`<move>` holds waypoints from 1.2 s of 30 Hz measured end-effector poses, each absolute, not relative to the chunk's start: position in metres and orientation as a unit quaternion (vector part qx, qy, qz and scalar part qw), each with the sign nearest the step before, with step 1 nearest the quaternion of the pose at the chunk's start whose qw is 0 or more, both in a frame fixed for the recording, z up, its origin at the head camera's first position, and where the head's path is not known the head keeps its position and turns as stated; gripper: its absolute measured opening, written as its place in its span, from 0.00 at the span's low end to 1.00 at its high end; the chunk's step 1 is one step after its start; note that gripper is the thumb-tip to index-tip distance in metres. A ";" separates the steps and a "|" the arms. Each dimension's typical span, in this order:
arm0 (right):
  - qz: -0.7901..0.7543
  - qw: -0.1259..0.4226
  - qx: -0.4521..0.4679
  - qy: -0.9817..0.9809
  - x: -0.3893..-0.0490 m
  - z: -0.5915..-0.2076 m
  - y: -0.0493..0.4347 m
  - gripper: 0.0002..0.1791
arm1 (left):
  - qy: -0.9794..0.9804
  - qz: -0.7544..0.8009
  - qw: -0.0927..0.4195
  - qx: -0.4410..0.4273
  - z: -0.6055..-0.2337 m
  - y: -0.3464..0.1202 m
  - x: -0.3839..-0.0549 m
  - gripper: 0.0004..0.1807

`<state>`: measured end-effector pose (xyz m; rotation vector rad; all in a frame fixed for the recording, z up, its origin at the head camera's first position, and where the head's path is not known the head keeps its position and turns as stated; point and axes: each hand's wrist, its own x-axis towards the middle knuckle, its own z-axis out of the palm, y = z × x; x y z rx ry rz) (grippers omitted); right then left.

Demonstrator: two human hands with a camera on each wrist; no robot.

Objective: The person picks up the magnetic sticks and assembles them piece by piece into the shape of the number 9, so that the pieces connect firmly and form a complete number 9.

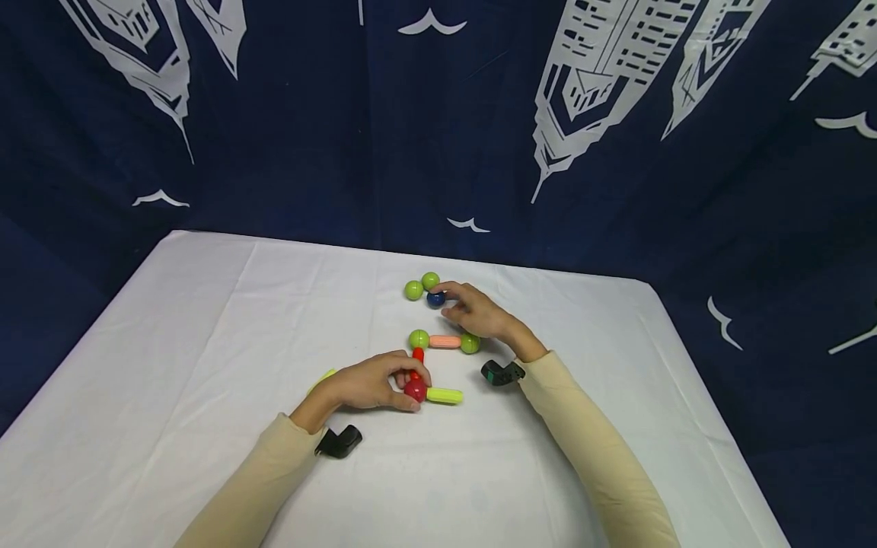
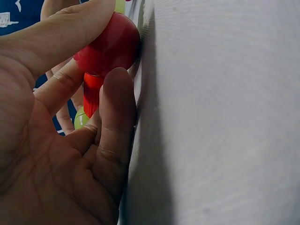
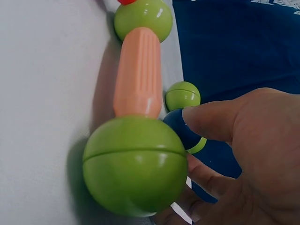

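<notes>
My left hand point(image 1: 373, 380) holds a glossy red ball point(image 1: 414, 390) at the table, thumb and fingers around it. From that ball a red rod point(image 1: 418, 356) runs to a green ball point(image 1: 419, 339), and a yellow rod point(image 1: 445, 396) sticks out to the right. A salmon ribbed rod point(image 3: 138, 75) joins the green ball to a second green ball point(image 3: 135, 166). Beyond this joined piece, my right hand point(image 1: 479, 312) pinches a dark blue ball point(image 1: 435, 300). In the right wrist view, a fingertip covers part of the blue ball point(image 3: 180, 127).
Two loose green balls point(image 1: 413, 290) sit just past the blue ball. Part of a yellow piece point(image 1: 323, 377) shows behind the left wrist. Black wrist cameras point(image 1: 502, 373) hang by both sleeves. A white cloth point(image 1: 171, 365) covers the table, with a dark blue printed curtain point(image 1: 411, 137) behind.
</notes>
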<state>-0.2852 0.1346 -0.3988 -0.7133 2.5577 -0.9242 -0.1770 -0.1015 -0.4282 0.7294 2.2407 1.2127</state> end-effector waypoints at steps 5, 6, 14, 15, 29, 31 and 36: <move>-0.310 0.154 -0.254 0.903 -0.288 -0.400 0.133 0.25 | 0.816 0.450 0.242 0.269 -0.430 -0.102 -0.177 0.16; -0.306 0.150 -0.253 0.905 -0.287 -0.400 0.133 0.24 | 0.815 0.451 0.242 0.270 -0.431 -0.101 -0.177 0.16; -0.268 0.109 -0.263 0.920 -0.284 -0.407 0.146 0.15 | 0.814 0.455 0.243 0.268 -0.431 -0.101 -0.177 0.16; -0.273 0.104 -0.261 0.920 -0.283 -0.407 0.148 0.14 | 0.814 0.455 0.244 0.268 -0.431 -0.101 -0.177 0.16; -0.385 0.039 -0.260 0.885 -0.242 -0.393 0.180 0.18 | 0.817 0.453 0.249 0.255 -0.430 -0.103 -0.176 0.16; -0.378 0.028 -0.267 0.886 -0.233 -0.391 0.185 0.20 | 0.817 0.452 0.248 0.257 -0.430 -0.103 -0.177 0.16; -0.363 0.033 -0.291 0.885 -0.211 -0.392 0.197 0.17 | 0.815 0.454 0.248 0.260 -0.430 -0.102 -0.178 0.16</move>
